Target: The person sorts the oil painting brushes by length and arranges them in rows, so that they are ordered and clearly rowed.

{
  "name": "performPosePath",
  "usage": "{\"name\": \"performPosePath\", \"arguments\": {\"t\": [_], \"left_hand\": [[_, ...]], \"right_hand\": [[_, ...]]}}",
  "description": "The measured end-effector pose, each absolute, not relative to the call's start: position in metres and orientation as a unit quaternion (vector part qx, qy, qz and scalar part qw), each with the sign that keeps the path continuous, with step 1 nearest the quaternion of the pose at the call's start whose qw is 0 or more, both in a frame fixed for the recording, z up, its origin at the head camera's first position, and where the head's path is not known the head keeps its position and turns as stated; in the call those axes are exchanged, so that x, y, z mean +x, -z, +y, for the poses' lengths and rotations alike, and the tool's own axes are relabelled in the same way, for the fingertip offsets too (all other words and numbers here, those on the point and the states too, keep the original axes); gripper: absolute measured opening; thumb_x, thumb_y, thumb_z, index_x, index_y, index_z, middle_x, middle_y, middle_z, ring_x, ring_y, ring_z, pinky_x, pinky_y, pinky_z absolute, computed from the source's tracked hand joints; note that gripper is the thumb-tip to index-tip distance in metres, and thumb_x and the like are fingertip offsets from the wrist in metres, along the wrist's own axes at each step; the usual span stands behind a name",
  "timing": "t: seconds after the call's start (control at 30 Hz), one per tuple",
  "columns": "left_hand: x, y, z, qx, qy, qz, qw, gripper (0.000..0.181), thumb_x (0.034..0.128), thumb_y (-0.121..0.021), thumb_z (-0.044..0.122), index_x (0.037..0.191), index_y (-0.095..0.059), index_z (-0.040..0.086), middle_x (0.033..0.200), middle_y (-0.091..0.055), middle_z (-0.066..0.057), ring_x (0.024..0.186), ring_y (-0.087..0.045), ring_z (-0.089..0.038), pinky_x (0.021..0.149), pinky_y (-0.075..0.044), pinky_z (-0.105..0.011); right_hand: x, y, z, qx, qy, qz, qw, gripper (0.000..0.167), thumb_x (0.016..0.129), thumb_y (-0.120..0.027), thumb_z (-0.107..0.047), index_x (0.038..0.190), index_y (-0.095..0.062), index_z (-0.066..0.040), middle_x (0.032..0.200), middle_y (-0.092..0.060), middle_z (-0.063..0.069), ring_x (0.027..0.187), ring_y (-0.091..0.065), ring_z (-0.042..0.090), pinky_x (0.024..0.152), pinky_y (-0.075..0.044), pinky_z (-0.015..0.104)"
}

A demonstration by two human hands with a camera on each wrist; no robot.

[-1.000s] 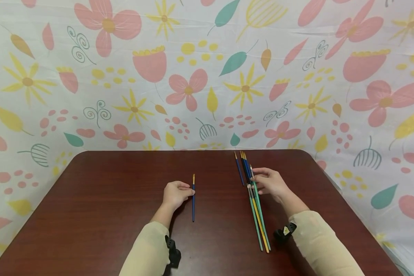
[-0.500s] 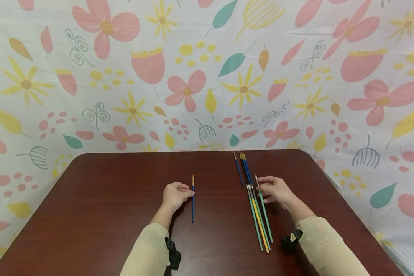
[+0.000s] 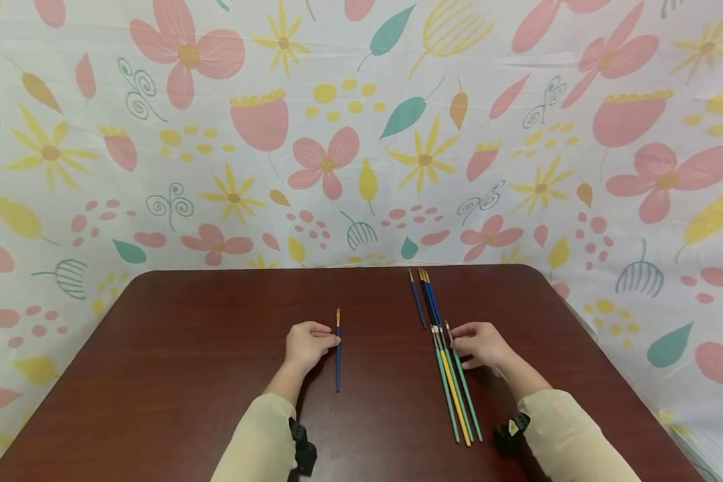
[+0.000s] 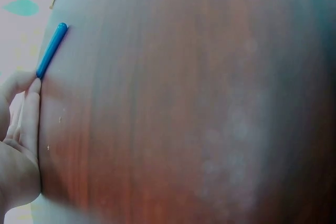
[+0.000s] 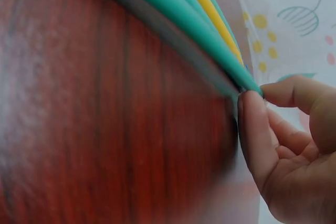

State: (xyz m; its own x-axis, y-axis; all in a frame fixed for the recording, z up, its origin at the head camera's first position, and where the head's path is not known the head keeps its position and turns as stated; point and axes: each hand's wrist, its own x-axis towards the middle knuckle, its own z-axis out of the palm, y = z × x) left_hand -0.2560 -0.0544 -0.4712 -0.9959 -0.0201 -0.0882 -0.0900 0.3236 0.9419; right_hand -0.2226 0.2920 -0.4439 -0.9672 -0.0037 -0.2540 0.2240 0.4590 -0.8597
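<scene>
In the head view my left hand rests on the table and pinches a blue paintbrush that points away from me. The left wrist view shows its blue handle between thumb and finger. My right hand pinches a green paintbrush near its bristle end. That brush lies at the right side of a row: a yellow paintbrush with green ones beside it. In the right wrist view the held green handle crosses between thumb and finger. Beyond the row lie blue paintbrushes.
A single blue paintbrush lies slightly apart, left of the far blue ones. The dark brown table reaches to a flower-printed curtain at its far edge. A black wrist camera sits on the right sleeve.
My right hand has drawn the green paintbrush toward me and set it alongside the row's right side. The left hand with its blue paintbrush has stayed in place.
</scene>
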Motion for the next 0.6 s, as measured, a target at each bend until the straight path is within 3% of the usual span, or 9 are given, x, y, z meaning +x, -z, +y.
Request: {"name": "performPosePath", "arguments": {"t": [0.6], "left_hand": [[-0.249, 0.468, -0.035, -0.105, -0.521, 0.845, -0.051, 0.019, 0.076, -0.077, 0.019, 0.093, -0.073, 0.01, 0.085, -0.074, -0.005, 0.079, -0.069, -0.02, 0.068, -0.054, -0.034]], "right_hand": [[-0.216, 0.441, 0.284, 0.085, 0.442, 0.889, 0.089, 0.03, 0.087, -0.065, -0.01, 0.11, -0.062, 0.008, 0.1, -0.065, 0.023, 0.076, -0.066, 0.02, 0.061, -0.058, 0.038]]}}
